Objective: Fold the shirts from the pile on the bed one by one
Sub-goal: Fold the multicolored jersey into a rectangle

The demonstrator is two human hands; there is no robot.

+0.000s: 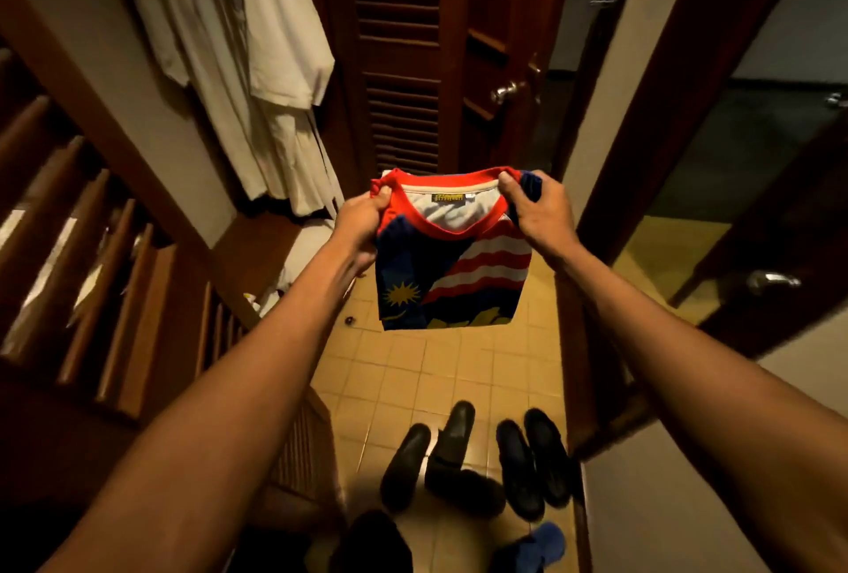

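Two hands hold one shirt point(452, 260) up in the air at the centre of the frame, over a tiled floor point(440, 370). The left hand point(362, 224) is closed on the red collar's left side, the right hand point(541, 210) pinches the collar's right side, thumb on top. Both arms reach straight out from the lower corners, elbows nearly locked.

The shirt hangs short and squared, sleeves seemingly tucked behind, so the fold looks close to done, held up by the shoulders. No bed or pile shows here. The next move probably calls for a flat place to lay it, or a last fold in the air, keeping both grips level so the layers do not slip.

Black shoes point(486, 462) sit lower centre; a pale garment point(257, 68) hangs upper left.
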